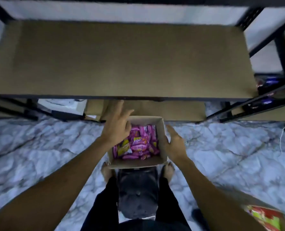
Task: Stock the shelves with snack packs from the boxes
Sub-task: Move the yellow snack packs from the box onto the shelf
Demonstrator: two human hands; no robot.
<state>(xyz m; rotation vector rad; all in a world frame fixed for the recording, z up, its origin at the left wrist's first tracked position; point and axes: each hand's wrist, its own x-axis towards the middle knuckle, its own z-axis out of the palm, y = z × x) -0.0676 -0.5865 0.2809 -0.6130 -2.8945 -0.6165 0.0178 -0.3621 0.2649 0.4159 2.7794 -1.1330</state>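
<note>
We stand over an open cardboard box [136, 161] on the marble-patterned floor [38, 144], just in front of our feet. It is packed with pink snack packs [138, 142], loosely heaped. Our left hand [116, 125] hovers over the box's left rim, fingers spread and relaxed, gripping nothing. Our right hand [175, 144] lies against the box's right wall, fingers fairly straight, so it too is open and holds no pack. The brown shelf [121, 59] ahead is bare, so we judge that stocking of this level has not yet begun.

The risks from here seem plain. The packs are slippery and jumbled, so a hasty handful may shed one or two onto the floor. The shelf's front edge overhangs close to the box, and a quick lift could knock our knuckles or the packs against it. Another box with red and green packs [268, 217] sits at lower right, behind our reach.
</note>
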